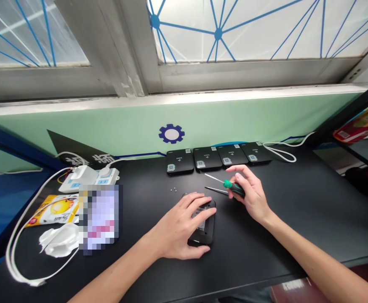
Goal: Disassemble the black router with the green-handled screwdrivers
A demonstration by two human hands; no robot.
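Note:
My left hand (180, 225) lies over a small black electronic device (203, 235) on the black tabletop (275, 227), with its fingers wrapped across the device's top. My right hand (249, 193) grips a green-handled screwdriver (233, 188), whose thin steel shaft points up and left. Just below that shaft, a second slim dark tool (216, 190) lies close to my fingers. Several tiny screws (173, 190) sit on the tabletop left of my hands. Behind them, four flat black device units (218, 158) stand in a row, just beyond my right fingertips.
At the left lie a white power strip (89, 179) with plugs, looped white cable (29, 223), a yellow printed packet (53, 210), and a crumpled white item (59, 240). A pixelated patch (98, 219) hides something there. A white cable (281, 151) runs behind the row.

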